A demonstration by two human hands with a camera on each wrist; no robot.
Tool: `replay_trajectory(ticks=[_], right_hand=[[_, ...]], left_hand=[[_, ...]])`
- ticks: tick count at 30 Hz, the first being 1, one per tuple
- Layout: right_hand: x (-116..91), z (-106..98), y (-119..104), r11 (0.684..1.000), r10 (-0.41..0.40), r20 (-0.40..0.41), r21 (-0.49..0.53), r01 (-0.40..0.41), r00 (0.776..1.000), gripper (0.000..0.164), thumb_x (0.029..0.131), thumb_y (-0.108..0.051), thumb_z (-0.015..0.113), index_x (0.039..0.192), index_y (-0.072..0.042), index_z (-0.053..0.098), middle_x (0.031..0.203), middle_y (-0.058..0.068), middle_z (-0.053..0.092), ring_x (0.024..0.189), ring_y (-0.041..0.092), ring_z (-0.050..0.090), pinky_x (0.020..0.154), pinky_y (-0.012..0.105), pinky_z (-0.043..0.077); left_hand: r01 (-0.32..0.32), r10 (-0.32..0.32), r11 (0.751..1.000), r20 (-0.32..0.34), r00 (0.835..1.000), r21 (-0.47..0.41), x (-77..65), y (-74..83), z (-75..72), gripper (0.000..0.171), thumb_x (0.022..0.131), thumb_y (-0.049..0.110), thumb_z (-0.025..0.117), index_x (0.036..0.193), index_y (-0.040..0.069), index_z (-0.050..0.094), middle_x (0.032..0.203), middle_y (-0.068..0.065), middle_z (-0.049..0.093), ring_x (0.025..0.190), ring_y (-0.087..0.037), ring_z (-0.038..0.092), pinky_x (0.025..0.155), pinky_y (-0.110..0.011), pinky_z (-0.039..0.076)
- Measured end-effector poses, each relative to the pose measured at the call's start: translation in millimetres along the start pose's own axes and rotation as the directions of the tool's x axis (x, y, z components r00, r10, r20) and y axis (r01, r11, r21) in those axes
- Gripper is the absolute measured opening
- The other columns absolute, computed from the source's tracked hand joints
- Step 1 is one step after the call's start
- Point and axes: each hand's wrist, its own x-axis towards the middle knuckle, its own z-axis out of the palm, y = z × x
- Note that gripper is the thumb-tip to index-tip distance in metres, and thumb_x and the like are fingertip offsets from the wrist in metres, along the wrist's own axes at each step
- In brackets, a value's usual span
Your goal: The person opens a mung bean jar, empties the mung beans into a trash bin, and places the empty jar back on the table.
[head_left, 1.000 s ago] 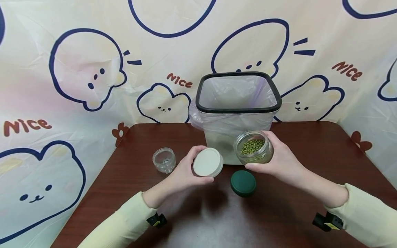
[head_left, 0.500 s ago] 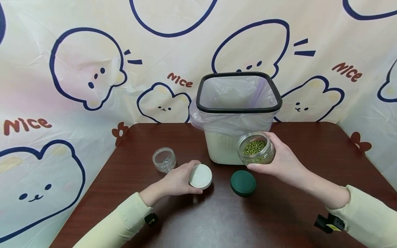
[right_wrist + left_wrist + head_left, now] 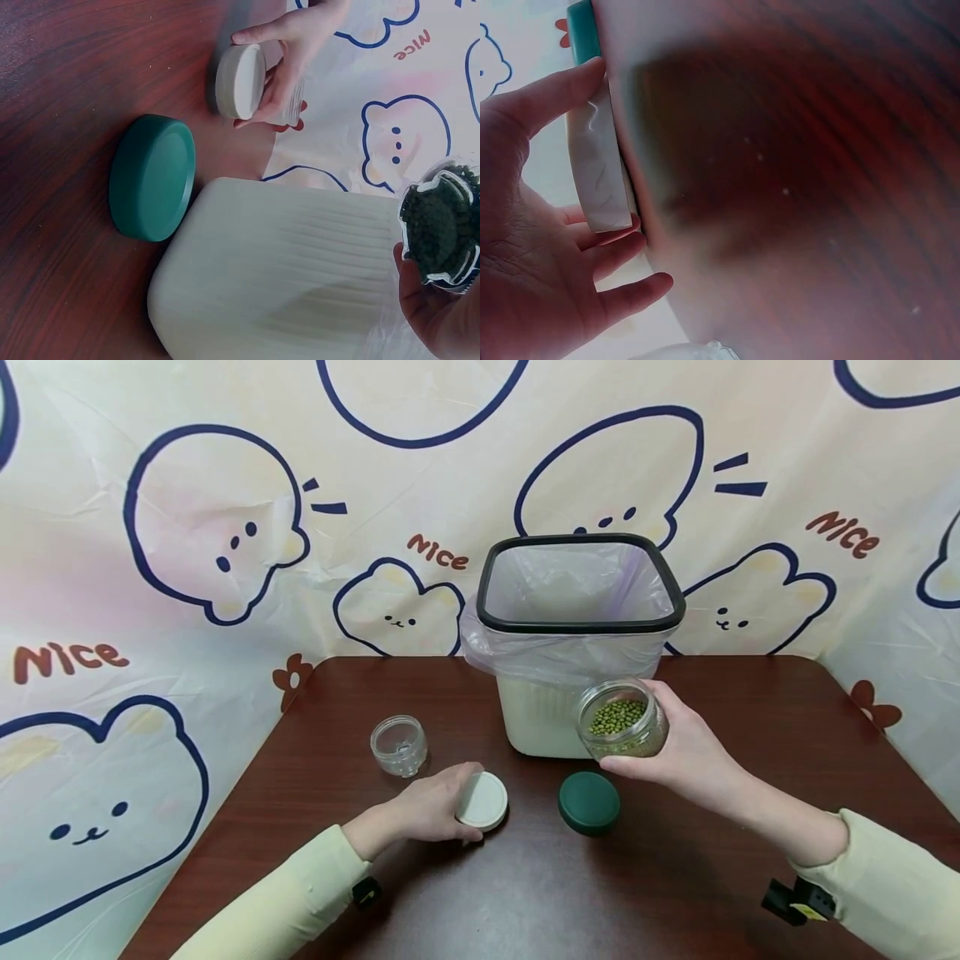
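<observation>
My left hand (image 3: 423,806) pinches a round white jar lid (image 3: 483,802) by its edge, low over the table; in the left wrist view the lid's rim (image 3: 600,165) stands between thumb and fingers, very near or on the wood. My right hand (image 3: 686,743) grips a clear jar (image 3: 649,742) of green mung beans (image 3: 618,717) from its right side. That jar is tilted, its uncovered mouth facing the head camera, and it is held in front of the bin. A dark green lid (image 3: 588,802) lies on the table below it, between the hands.
Behind the jar stands a pale bin (image 3: 536,714) with a black rim (image 3: 577,628) and a plastic bag liner (image 3: 491,643). A small clear jar (image 3: 397,745) sits left of the white lid. A printed cloth (image 3: 405,485) hangs behind the brown table (image 3: 750,710).
My left hand has lowered the white lid toward me and slightly left, down to the table. The bean jar in my right hand has shifted slightly right.
</observation>
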Motion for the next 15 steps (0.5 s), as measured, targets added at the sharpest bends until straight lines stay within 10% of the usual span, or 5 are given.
replay_trajectory(ticks=[15], right_hand=[[-0.5,1.3,0.6,1.0,0.0,0.0,0.006,0.0,1.0,0.079,0.067,-0.03,0.079,0.13,-0.015,0.035,0.117,0.003,0.05,0.102,0.019,0.048,0.081,0.043,0.041]], left_hand=[[0.001,-0.001,0.999,0.015,1.0,0.037,1.0,-4.5,6.9,0.082,0.065,0.045,0.074,0.127,0.007,0.036,0.116,-0.004,0.049,0.097,-0.014,0.05,0.072,-0.031,0.045]])
